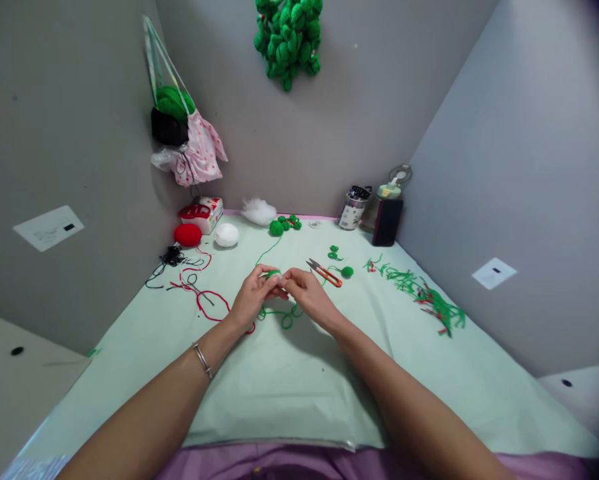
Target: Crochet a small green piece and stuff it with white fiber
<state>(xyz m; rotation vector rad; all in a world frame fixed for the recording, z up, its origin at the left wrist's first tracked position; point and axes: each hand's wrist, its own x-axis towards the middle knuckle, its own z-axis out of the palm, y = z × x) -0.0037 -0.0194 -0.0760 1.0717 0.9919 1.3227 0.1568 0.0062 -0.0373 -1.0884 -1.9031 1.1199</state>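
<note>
My left hand (254, 292) is closed round a small green yarn piece (273, 273), whose top edge shows between the fingers. My right hand (305, 290) meets it from the right, thumb and fingertips pinched against the piece. A speck of white shows where the fingertips meet; I cannot make out what it is. Green yarn (286, 320) lies in loops under both hands, and a strand runs back towards a green yarn ball (276, 228). Just right of my right hand lie orange-handled thread snips (326, 273), next to a small green ball (347, 272) with a yarn tail.
Red (188, 235) and white (226, 235) yarn balls, tangled black yarn (173, 255) and white stuffing (259, 211) lie back left. Green yarn scraps (419, 290) spread at right. A phone (388, 223), bottle and pen cup (353, 210) stand back right. Green knitted pieces (289, 40) hang above.
</note>
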